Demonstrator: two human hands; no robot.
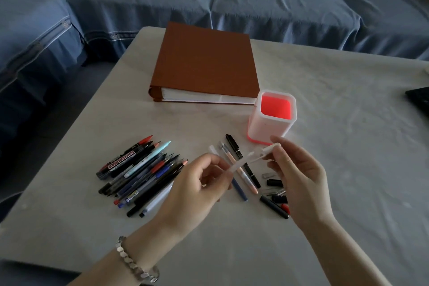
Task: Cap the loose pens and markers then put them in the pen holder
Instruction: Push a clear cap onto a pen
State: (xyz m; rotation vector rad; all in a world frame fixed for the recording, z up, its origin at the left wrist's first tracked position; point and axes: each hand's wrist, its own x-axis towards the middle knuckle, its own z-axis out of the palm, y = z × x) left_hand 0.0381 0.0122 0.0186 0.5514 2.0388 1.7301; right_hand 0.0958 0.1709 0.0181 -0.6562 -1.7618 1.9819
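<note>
View from above a white-draped table [336, 169], looking down at a person's two bare hands working just in front of a pen holder [267, 127]. The holder is a square white cup with a glowing red inside, standing upright, and no pens show in it.

The left hand [199, 186] pinches a slim white pen [213, 150] between thumb and curled fingers, lifted above the table. The right hand [301, 179] pinches a white cap [271, 149] at its fingertips, pointed toward the pen and close to its end. Cap and pen do not appear joined yet.

To the left lies a heap of pens and markers [139, 174], including a whiteboard marker [120, 161]; several show bare tips. Under the hands lie a black marker [234, 148], a peach pen [249, 183] and a blue pen [240, 190]. Loose caps [274, 182] are scattered beneath the right hand.

A closed brown binder [204, 62] sits behind the holder, and a blue sofa [139, 2] lies beyond.

The task looks barely begun: nearly every pen awaits capping, and all await the holder.
</note>
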